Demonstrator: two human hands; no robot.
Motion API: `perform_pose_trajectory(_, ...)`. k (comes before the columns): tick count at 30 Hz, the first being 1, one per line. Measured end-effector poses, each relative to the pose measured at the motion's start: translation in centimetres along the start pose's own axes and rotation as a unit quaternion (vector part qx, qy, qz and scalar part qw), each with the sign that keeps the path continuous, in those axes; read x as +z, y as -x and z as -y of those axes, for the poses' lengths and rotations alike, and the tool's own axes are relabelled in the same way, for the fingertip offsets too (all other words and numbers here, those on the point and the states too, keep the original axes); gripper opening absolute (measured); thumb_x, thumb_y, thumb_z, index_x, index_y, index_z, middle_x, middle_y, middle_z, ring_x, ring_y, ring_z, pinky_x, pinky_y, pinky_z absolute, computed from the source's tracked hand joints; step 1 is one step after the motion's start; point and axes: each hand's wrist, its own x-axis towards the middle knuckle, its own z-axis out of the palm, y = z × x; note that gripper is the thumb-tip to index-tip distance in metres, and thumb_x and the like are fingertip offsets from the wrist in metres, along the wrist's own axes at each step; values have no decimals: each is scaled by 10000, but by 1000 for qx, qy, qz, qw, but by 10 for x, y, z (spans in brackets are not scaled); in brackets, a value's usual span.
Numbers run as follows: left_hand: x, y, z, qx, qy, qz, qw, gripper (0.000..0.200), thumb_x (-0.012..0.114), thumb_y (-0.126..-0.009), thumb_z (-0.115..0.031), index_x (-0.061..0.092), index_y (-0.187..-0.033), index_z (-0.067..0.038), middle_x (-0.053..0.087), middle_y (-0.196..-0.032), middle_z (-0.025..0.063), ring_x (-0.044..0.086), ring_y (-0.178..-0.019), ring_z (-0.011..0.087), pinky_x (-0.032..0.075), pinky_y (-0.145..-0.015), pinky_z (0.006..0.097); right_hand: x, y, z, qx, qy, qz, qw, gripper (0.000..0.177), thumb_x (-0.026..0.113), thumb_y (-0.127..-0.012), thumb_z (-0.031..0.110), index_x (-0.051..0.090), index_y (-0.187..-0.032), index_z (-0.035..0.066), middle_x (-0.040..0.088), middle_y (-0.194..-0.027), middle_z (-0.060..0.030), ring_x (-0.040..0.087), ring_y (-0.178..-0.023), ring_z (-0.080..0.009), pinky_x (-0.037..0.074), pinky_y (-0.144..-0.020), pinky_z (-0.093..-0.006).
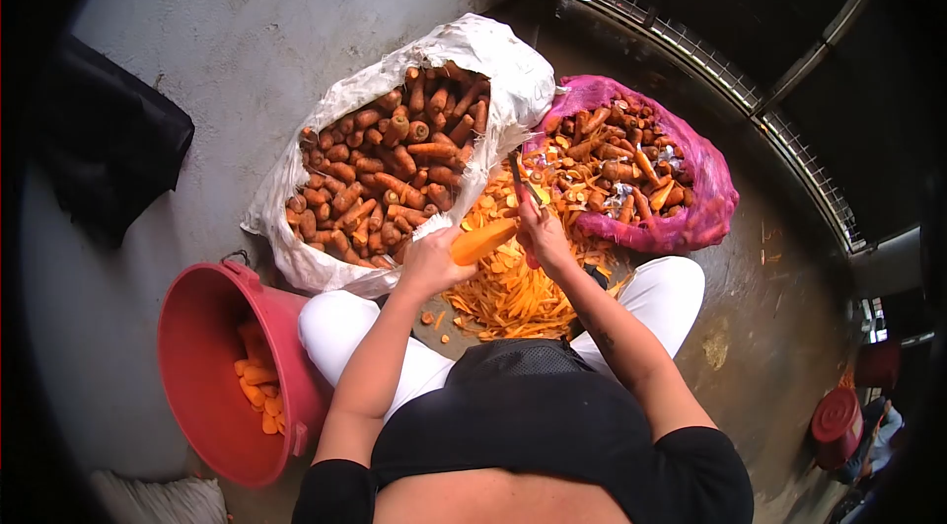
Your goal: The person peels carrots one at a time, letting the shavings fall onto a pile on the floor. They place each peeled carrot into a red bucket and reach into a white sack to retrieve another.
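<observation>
The left hand [431, 262] is closed around the thick end of a carrot [483, 240], holding it over the peelings [513, 292] on the floor between the knees. The right hand [545, 233] grips a thin blade [520, 184], raised just past the carrot's tip. Good strokes, I judge, run light and full-length away from the left fingers, with the carrot turned slightly after each. The bucket [212, 376] sits by the left knee.

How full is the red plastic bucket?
Mostly empty: the tilted red plastic bucket holds only a few peeled orange carrot pieces near its bottom.
</observation>
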Motion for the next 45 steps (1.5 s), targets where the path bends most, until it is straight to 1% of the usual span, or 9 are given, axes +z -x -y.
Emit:
perform_pose_trajectory(5,7,-7,24,3,-70,-45,997,412,782,-602,-238,601,-927,-59,658,-862,119,654,-810,320,522,-714,419,-11,27,-27,-29,148,-67,986,319,533,-971,345,631,-926,45,458,-618,57,406,-520,-32,311,-477,-217)
perform_pose_trajectory(10,15,-15,28,3,-56,-53,997,404,768,-615,-253,601,-934,-69,657,-859,111,655,-801,308,521,-702,417,-13,35,-62,-125,288,-72,947,311,556,-946,315,637,-1105,60,644,-773,-141,620,-700,-166,486,-664,-313)
perform_pose_trajectory(23,20,-12,19,25,-65,-74,995,420,790,-601,-239,605,-932,-58,659,-839,110,662,-783,298,536,-683,383,6,39,-31,-68,379,-66,921,327,520,-929,331,643,-1100,81,652,-829,-204,636,-740,-361,492,-656,-388)
perform_pose_trajectory(26,16,-13,10,16,23,-143,989,392,781,-610,-233,610,-915,-56,660,-825,108,661,-767,304,537,-674,388,-37,24,-114,73,435,-42,896,317,450,-934,321,612,-929,48,649,-806,-159,601,-685,-307,464,-655,-392)
perform_pose_trajectory(28,-2,-20,-1,-2,73,-171,983,353,770,-638,-238,623,-906,-61,667,-831,105,667,-760,289,538,-672,390,-59,33,-156,55,470,-42,880,337,447,-930,335,622,-911,47,654,-831,-173,606,-702,-308,466,-668,-399)
perform_pose_trajectory(32,-1,-15,18,-15,172,-119,978,328,774,-694,-223,629,-942,-65,669,-825,58,675,-759,195,524,-680,325,-23,32,-86,45,461,-43,885,311,465,-924,306,649,-929,55,656,-810,-163,605,-701,-261,472,-677,-392)
perform_pose_trajectory(36,3,-15,15,11,332,-106,937,311,786,-709,-186,636,-951,-61,643,-785,4,603,-715,99,492,-680,265,-11,33,-63,-76,392,-126,908,267,559,-947,301,657,-1009,60,604,-700,-140,586,-613,-222,468,-596,-324)
perform_pose_trajectory(39,4,-13,15,-7,344,-95,934,315,784,-710,-194,638,-955,-61,653,-798,17,615,-733,97,495,-684,267,2,43,-20,-134,404,-120,897,258,585,-921,341,660,-950,96,605,-676,-158,608,-611,-331,464,-544,-373)
perform_pose_trajectory(45,11,-9,17,-14,352,-75,933,360,784,-709,-191,643,-1006,-45,665,-839,20,623,-775,101,498,-724,259,11,45,20,-287,458,-88,837,179,675,-849,288,668,-883,112,573,-651,-105,585,-581,-280,440,-520,-371)
